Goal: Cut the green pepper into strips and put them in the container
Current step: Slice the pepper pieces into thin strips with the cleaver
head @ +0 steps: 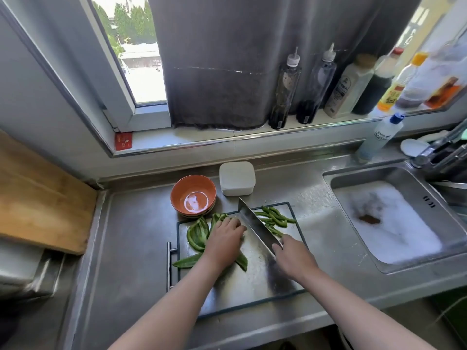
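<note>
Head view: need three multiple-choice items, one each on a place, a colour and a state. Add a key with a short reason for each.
1. Where do the cut strips lie?
A. in the bowl
B. in the sink
C. on the board, right of the cleaver blade

2. What colour is the bowl beyond the board?
A. orange
B. blue
C. black

3. How does the white container stand?
A. tipped on its side
B. upright, lid on
C. open and full of strips

Key:
1 C: the thin green pieces sit on the board past the blade's right face.
2 A: its inside wall is orange, with a white patch at the bottom.
3 B: its flat white top covers it, and no strips show in it.
</note>
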Demonstrator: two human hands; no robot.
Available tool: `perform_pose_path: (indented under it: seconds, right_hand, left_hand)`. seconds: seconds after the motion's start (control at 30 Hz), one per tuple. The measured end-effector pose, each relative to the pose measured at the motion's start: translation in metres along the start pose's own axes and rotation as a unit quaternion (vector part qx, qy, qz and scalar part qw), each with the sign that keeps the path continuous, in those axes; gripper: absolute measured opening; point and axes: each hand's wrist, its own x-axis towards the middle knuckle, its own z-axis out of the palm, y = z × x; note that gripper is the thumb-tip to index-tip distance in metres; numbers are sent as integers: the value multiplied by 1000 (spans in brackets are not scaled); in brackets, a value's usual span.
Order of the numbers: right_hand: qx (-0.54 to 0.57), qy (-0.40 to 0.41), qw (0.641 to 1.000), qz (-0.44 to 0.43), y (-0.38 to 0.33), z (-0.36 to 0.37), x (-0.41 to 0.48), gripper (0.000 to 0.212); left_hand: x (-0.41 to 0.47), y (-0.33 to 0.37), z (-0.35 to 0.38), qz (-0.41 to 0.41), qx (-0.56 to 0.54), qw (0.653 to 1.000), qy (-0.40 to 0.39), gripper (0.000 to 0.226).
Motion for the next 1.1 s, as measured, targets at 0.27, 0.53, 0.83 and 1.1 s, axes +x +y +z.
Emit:
perform_pose_path:
  seconds: [0.27,0.53,0.83,1.1]
  right_hand:
    - [22,-2,1000,2,18,-6,-5,22]
    - [-21,-13,999,-19,33,-11,-9,18]
    - [-46,-15,998,-44,39,-12,-8,24]
    - [-140,8,985,-102,46,-17,-18,19]
  left_hand:
    - [22,6,14,45,55,997,-8,13]
    - [3,40,54,54,-132,986,88,18]
    - [8,41,64,83,-145,979,113,11]
    - [12,43,80,95,-157,971,150,29]
